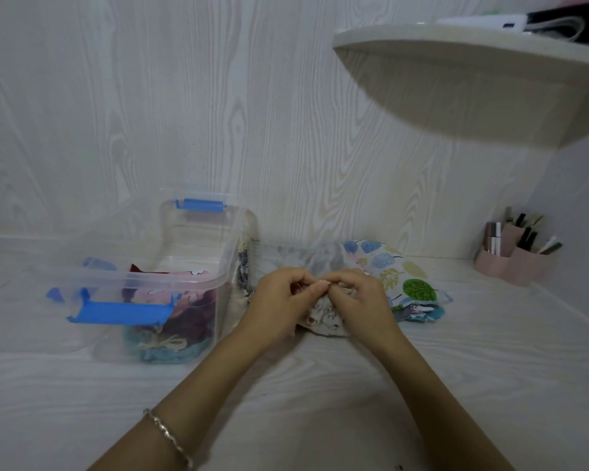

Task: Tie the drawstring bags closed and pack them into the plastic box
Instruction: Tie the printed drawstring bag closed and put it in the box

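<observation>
On the white wood-grain desk (320,385) a clear plastic box (233,239) with blue latches stands open at the left. It already holds a teal bag (184,356) with a tied cream bow at the front and maroon and pink bags (187,300) behind it. Just right of the box, the left hand (279,300) and the right hand (357,300) meet over a cream printed drawstring bag (323,322) lying on the desk, both sets of fingers curled and pinching at its gathered mouth. Behind the hands lies a pile of loose bags, a grey bag (296,256) next to the box and a leaf-print bag (398,270) to the right. A pink desk organiser (514,265) with pens and tubes sits in the far right corner, and a rounded shelf (473,62) juts out above it. A silver bracelet (170,436) circles the left wrist. The hands cover most of the cream bag, and its cord is too thin and hidden to follow. A transparent piece with blue clips (96,263) left of the box is hard to make out. The things on the shelf are cut off by the frame edge.
</observation>
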